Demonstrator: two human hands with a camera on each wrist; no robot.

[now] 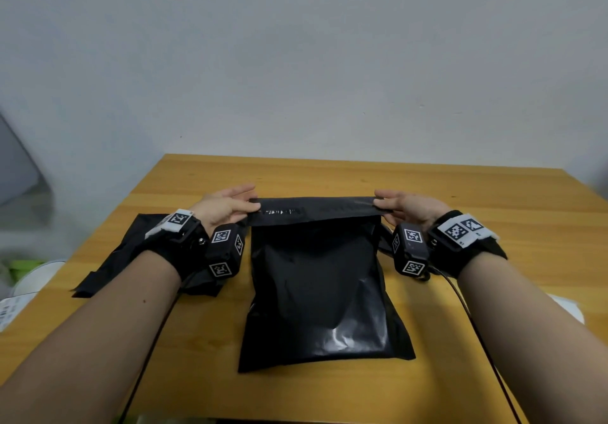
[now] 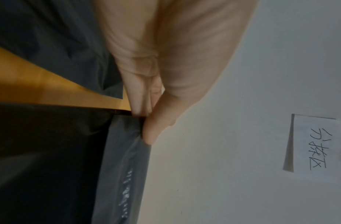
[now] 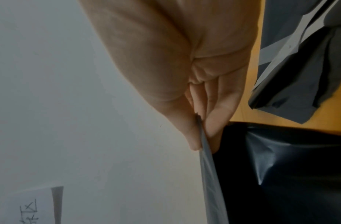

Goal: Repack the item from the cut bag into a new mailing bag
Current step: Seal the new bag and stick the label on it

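A filled black mailing bag lies in the middle of the wooden table, its flap lifted at the far end. My left hand pinches the flap's left corner between thumb and fingers; in the left wrist view the thumb presses on the grey flap. My right hand pinches the right corner, thumb and fingers on either side of the flap. A shiny strip shows along the flap. The crumpled cut black bag lies under my left wrist. The item is hidden inside.
More loose black plastic lies on the table beside my right wrist. White and green things sit off the table's left edge, something white at the right edge. A handwritten paper sign hangs on the wall behind.
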